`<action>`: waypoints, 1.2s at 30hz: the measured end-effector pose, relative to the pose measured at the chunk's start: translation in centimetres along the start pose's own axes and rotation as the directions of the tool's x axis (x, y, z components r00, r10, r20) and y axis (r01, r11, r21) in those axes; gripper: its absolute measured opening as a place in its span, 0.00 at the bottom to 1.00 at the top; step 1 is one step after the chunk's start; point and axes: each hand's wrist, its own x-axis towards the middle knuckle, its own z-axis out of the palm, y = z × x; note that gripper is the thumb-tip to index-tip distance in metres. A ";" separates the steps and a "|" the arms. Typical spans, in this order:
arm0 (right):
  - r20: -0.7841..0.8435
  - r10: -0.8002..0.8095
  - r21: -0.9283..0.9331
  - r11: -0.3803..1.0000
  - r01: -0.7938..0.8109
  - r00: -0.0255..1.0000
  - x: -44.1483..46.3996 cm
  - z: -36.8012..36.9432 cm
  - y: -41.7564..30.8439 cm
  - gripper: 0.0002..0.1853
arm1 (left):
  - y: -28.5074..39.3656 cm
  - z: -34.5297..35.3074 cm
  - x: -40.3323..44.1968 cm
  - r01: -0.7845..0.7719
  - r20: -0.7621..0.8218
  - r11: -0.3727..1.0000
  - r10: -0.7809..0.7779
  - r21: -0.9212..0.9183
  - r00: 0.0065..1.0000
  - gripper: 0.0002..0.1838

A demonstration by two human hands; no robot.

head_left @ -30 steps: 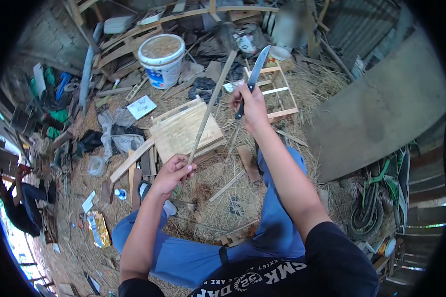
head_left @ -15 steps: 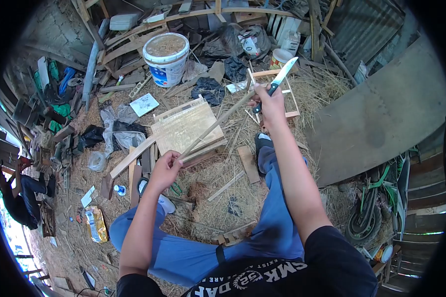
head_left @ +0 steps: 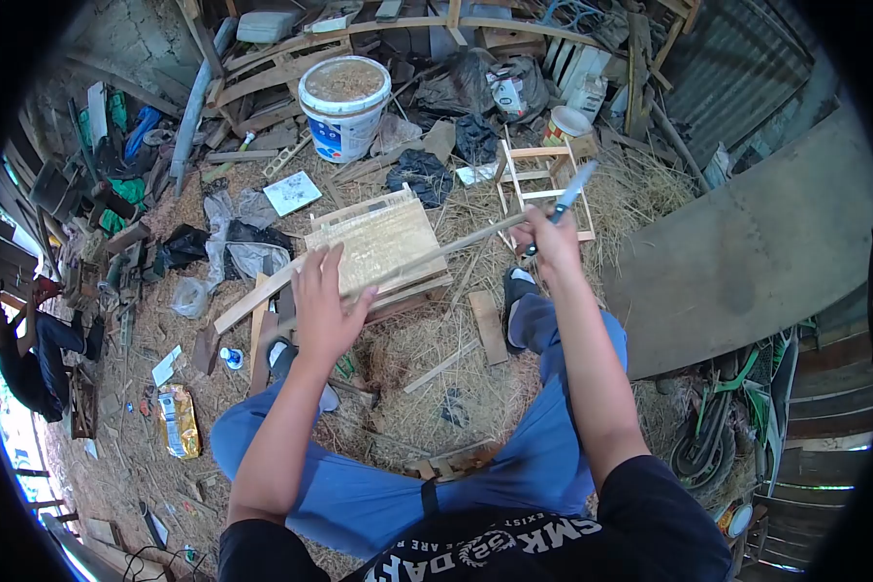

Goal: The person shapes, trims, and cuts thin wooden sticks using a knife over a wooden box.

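In the head camera's view, a person sits with legs in blue trousers (head_left: 514, 446) apart over a straw-littered floor, both bare hands out in front. The left hand (head_left: 325, 308) is open, fingers spread and thumb held out; half a second earlier, its thumb and fingers were pinching the near end of a thin wooden strip (head_left: 446, 249). The strip now slants from the right hand (head_left: 553, 242) down toward the left, flatter than before, and its far left part is blurred behind the left hand; whether the palm touches it, I cannot tell. The right hand is closed around the dark handle of a knife (head_left: 574, 184), with the end of the strip at its fingers. The blade points up and to the right, away from the body, slightly blurred. A second ago the strip stood much steeper and apart from the right hand. Beneath the strip, between the hands and a little beyond them, lies a pale wooden panel (head_left: 383, 242). Just beyond the right hand is a small wooden frame (head_left: 541, 151). Farther out, beyond the left hand, stands a white bucket (head_left: 344, 121) filled with brown material. Well to the left of the left hand, another person (head_left: 29, 354) sits in dark clothes.
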 end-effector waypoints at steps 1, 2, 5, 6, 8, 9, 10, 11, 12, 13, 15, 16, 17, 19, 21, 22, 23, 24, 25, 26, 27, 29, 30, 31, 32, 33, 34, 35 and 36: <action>-0.001 -0.001 -0.001 1.000 0.001 1.000 0.4 -0.6 0.0 0.19 | 0.1 -0.2 0.3 0.010 -0.036 1.000 -0.010 -0.002 0.999 0.37; -0.114 -0.037 0.064 0.997 0.045 0.993 0.8 -1.2 0.0 0.19 | 0.2 -0.5 0.6 0.021 -0.073 1.000 -0.022 -0.006 0.997 0.38; -0.262 -0.085 0.178 0.975 0.134 0.961 3.1 -2.9 0.9 0.17 | 0.3 -0.9 1.0 0.061 -0.119 0.996 -0.069 -0.065 0.990 0.32; -0.326 -0.106 0.190 0.966 0.174 0.939 2.9 -2.9 0.8 0.17 | 0.0 -0.7 0.9 0.065 -0.125 0.996 -0.073 -0.067 0.989 0.32; -0.415 -0.145 0.163 0.959 0.230 0.898 2.3 -2.5 1.0 0.14 | -0.7 -0.2 0.6 0.119 0.018 0.981 -0.118 -0.153 0.993 0.29; -0.411 -0.146 0.160 0.960 0.229 0.900 2.4 -2.4 1.6 0.14 | -0.8 0.2 0.5 0.124 0.016 0.980 -0.123 -0.154 0.992 0.29; -0.384 -0.154 0.094 0.974 0.205 0.911 2.4 -2.2 2.4 0.14 | -0.9 0.7 0.4 0.163 0.078 0.965 -0.150 -0.206 0.986 0.26; -0.356 -0.161 0.028 0.983 0.182 0.921 2.4 -2.3 3.1 0.14 | -1.1 1.0 0.2 0.203 0.142 0.945 -0.171 -0.256 0.975 0.23; -0.181 -0.112 -0.130 0.988 0.089 0.977 2.0 -2.6 3.4 0.15 | -1.0 1.1 0.2 0.206 0.142 0.944 -0.174 -0.257 0.974 0.23; -0.181 -0.111 -0.132 0.987 0.087 0.977 2.2 -2.6 5.0 0.15 | -0.8 1.1 0.1 0.202 0.171 0.948 -0.163 -0.245 0.972 0.21; -0.211 -0.105 -0.180 0.981 0.067 0.972 2.2 -0.9 9.3 0.15 | -0.5 1.3 0.0 0.194 0.201 0.952 -0.148 -0.236 0.968 0.20; -0.185 -0.056 -0.204 0.979 0.017 0.981 1.6 -0.3 10.4 0.16 | -0.4 1.3 -0.1 0.183 0.227 0.962 -0.136 -0.204 0.964 0.19; -0.170 0.039 -0.272 0.959 -0.085 0.985 1.6 -0.5 11.9 0.19 | -0.3 1.3 -0.2 0.171 0.255 0.970 -0.124 -0.172 0.959 0.18; -0.148 0.131 -0.341 0.924 -0.175 0.980 1.5 -1.0 14.4 0.23 | -0.5 1.8 -0.4 0.158 0.251 0.970 -0.109 -0.185 0.962 0.19; -0.195 -0.056 -0.774 0.621 -0.119 0.979 0.3 -1.0 15.5 0.30 | -0.8 2.1 -0.5 0.149 0.251 0.969 -0.098 -0.195 0.963 0.21; -0.171 -0.051 -0.824 0.555 -0.115 0.984 -0.4 -1.2 15.2 0.32 | -0.8 2.1 -0.6 0.140 0.261 0.973 -0.089 -0.184 0.961 0.21; -0.170 -0.047 -0.823 0.556 -0.116 0.984 -0.7 -1.2 15.2 0.32 | -0.8 2.1 -0.6 0.130 0.273 0.976 -0.079 -0.174 0.959 0.21; -0.095 -0.093 -0.878 0.477 -0.040 0.991 -0.7 -1.6 15.4 0.30 | -0.9 2.2 -0.8 0.133 0.275 0.976 -0.082 -0.172 0.958 0.21; -0.014 -0.134 -0.919 0.392 0.040 0.991 -0.6 -1.9 15.5 0.29 | -0.9 2.3 -0.8 0.118 0.283 0.981 -0.071 -0.151 0.956 0.21; -0.008 -0.135 -0.918 0.394 0.046 0.991 -0.3 -2.1 15.6 0.29 | -1.0 2.3 -0.7 0.102 0.289 0.986 -0.061 -0.129 0.955 0.21; -0.001 -0.082 -0.902 0.429 0.035 0.997 -0.3 -1.8 15.4 0.28 | -1.2 2.5 -0.8 0.103 0.284 0.987 -0.065 -0.122 0.957 0.21; 0.018 -0.024 -0.881 0.472 0.027 1.000 0.1 -0.8 15.0 0.28 | -1.6 2.8 -0.9 0.105 0.301 0.986 -0.062 -0.127 0.951 0.21; 0.058 0.019 -0.868 0.495 0.041 0.998 0.4 -0.2 14.8 0.27 | -1.7 2.9 -0.8 0.106 0.300 0.986 -0.063 -0.127 0.952 0.21; 0.097 0.064 -0.854 0.517 0.050 0.993 0.8 0.4 14.8 0.26 | -1.9 3.0 -0.8 0.108 0.302 0.987 -0.068 -0.118 0.951 0.21; 0.139 0.301 -0.682 0.720 -0.130 0.943 1.5 1.0 14.7 0.19 | -2.1 3.2 -0.7 0.113 0.310 0.987 -0.073 -0.112 0.948 0.21; 0.142 0.306 -0.681 0.721 -0.131 0.941 1.6 1.9 13.8 0.19 | -2.2 3.3 -0.5 0.118 0.319 0.987 -0.078 -0.108 0.945 0.21; 0.153 0.411 -0.553 0.789 -0.267 0.899 1.5 3.1 12.3 0.16 | -2.4 3.6 -0.2 0.120 0.318 0.987 -0.079 -0.109 0.945 0.21; 0.180 0.507 -0.411 0.817 -0.404 0.843 1.0 4.6 10.3 0.13 | -2.3 3.7 0.3 0.122 0.320 0.987 -0.082 -0.107 0.944 0.21; 0.134 0.555 -0.408 0.786 -0.464 0.821 -0.3 6.6 7.1 0.09 | -2.2 3.8 0.7 0.121 0.316 0.986 -0.080 -0.113 0.945 0.21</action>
